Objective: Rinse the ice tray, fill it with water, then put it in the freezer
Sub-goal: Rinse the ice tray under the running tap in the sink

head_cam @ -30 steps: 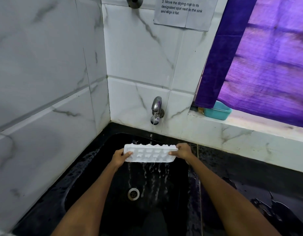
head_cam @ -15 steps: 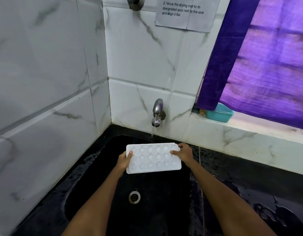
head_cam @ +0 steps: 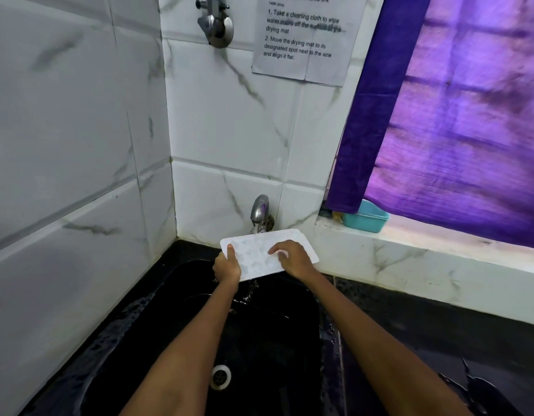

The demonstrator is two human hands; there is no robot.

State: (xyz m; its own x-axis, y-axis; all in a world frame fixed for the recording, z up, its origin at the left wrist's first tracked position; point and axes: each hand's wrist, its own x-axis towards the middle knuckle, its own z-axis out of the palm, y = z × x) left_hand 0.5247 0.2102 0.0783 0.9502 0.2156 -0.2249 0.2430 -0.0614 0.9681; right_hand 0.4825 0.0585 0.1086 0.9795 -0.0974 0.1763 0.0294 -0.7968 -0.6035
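Nearest to me two bare forearms reach out over the black sink (head_cam: 133, 340), its walls wet and its steel drain (head_cam: 220, 376) showing between the arms; the dark counter (head_cam: 439, 334) to the right glistens with spilled water. Further in, the left hand (head_cam: 227, 267) grips the near left corner of the white ice tray (head_cam: 256, 255), thumb laid up on top and fingers curled beneath the edge; the right hand (head_cam: 292, 258) rests on the tray's top face, fingers bent and spread across the cups, though whether they pinch the rim or only press down I cannot tell. The tray is held above the back of the sink, face up and tilted slightly, right under the small wall tap (head_cam: 259, 211); water drips from its near edge into the basin. Beyond, the marbled white tiles (head_cam: 229, 130) rise behind the tap; a teal plastic tub (head_cam: 367, 220) sits on the window ledge (head_cam: 424, 244) to the right, half under a purple curtain (head_cam: 454, 115). Highest up, a printed paper notice (head_cam: 304, 40) is stuck to the wall beside a second metal fitting (head_cam: 216, 25).
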